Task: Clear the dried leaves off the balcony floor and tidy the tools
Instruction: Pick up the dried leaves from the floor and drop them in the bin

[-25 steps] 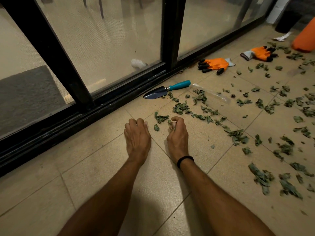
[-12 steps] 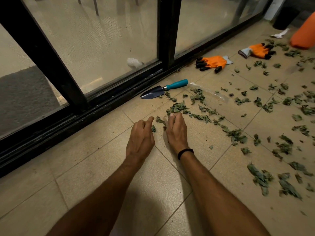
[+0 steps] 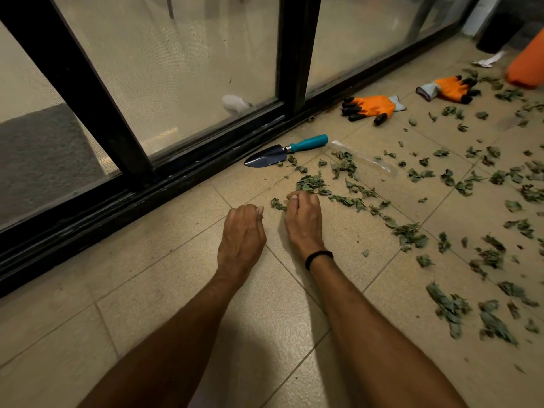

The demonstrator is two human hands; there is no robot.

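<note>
Dried green leaves [image 3: 312, 184] lie scattered over the beige floor tiles, thickest to the right. My left hand [image 3: 243, 231] rests knuckles-up on the tile with its fingers curled in, and no leaf shows in it. My right hand [image 3: 303, 222], with a black band on the wrist, is curled at the near edge of a small leaf pile, its fingertips tucked under among the leaves. One leaf [image 3: 278, 204] lies between the hands. A trowel [image 3: 287, 150] with a teal handle lies by the door track beyond them.
Two orange-and-black gloves [image 3: 371, 107] [image 3: 450, 88] lie further right along the black sliding-door track [image 3: 176, 184]. A clear plastic bag [image 3: 365, 160] lies flat among the leaves. An orange object [image 3: 527, 66] and a dark container [image 3: 497, 33] stand at the far right.
Half a second ago both hands lay flat with fingers stretched toward the leaves. Now the fingers of both are curled in, the right hand closing at the edge of the pile.
</note>
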